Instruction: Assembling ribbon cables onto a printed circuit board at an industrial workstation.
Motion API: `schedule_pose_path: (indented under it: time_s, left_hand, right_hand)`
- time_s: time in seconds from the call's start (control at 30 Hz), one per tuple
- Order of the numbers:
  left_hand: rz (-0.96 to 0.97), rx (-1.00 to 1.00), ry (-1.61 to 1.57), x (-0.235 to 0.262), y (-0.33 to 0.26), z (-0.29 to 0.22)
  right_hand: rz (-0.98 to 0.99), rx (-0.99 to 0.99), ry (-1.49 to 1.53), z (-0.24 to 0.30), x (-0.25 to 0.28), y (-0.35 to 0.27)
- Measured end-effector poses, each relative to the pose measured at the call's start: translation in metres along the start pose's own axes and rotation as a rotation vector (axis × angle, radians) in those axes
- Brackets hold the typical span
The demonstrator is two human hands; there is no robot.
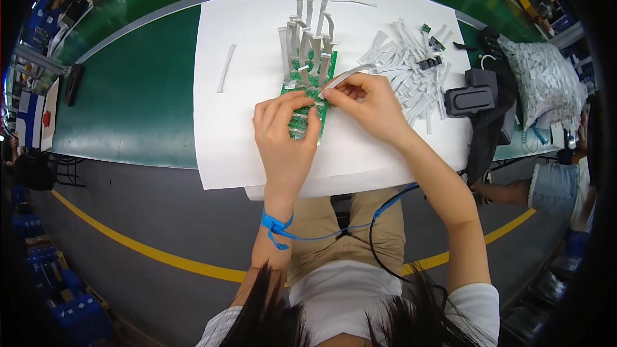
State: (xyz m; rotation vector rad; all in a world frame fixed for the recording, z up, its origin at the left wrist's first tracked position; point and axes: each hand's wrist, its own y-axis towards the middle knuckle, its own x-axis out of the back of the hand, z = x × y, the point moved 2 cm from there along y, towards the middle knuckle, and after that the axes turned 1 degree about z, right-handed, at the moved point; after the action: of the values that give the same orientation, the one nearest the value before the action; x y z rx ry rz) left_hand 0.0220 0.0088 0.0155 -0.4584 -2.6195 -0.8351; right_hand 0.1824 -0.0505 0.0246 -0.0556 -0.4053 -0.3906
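Note:
A green circuit board panel (299, 121) lies on white paper, with several flat grey-white ribbon cables (297, 38) standing up from its far part. My left hand (286, 119) rests over the near part, fingers curved and thumb by the right side, holding the panel. In my right hand (369, 99), thumb and forefinger pinch one ribbon cable (350, 73). Its connector end is at the panel's right side, close to my left fingertips; whether it is seated in a socket I cannot tell. The cable's other end extends up and right above the hand.
To the right lies a heap of loose ribbon cables (411, 74) with small black and green parts. Beyond it are a black device with a strap (470, 99) and a bulging clear bag (546, 83). Single cables lie left (226, 69) and far. A blue wrist strap (276, 223) trails a cord.

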Motion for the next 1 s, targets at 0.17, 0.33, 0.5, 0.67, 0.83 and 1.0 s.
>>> schedule_pose_path:
  time_s: [0.17, 0.33, 0.5, 0.67, 0.83, 1.0]
  left_hand:
    - [0.002, 0.004, 0.019, -0.0007, -0.0011, -0.0003]
    - [-0.013, -0.015, 0.015, -0.0024, -0.0013, 0.0011]
    - [-0.008, -0.031, 0.023, -0.0024, -0.0023, 0.0018]
    - [-0.006, -0.032, 0.036, -0.0025, -0.0034, -0.0004]
    - [0.0, 0.006, -0.002, -0.0011, -0.0016, 0.0004]
    - [0.012, 0.042, -0.076, 0.0001, 0.0006, 0.0046]
  right_hand:
    - [-0.071, 0.052, -0.043, -0.0004, -0.0013, -0.0009]
    - [-0.122, 0.174, -0.151, 0.0049, -0.0007, -0.003]
    - [-0.11, 0.175, -0.161, 0.0036, -0.0008, -0.0047]
    - [-0.017, 0.032, -0.074, -0.0004, -0.0004, -0.0051]
    - [0.033, -0.022, 0.026, -0.002, -0.0005, -0.0051]
    - [0.104, -0.07, 0.06, -0.0007, 0.0022, -0.0048]
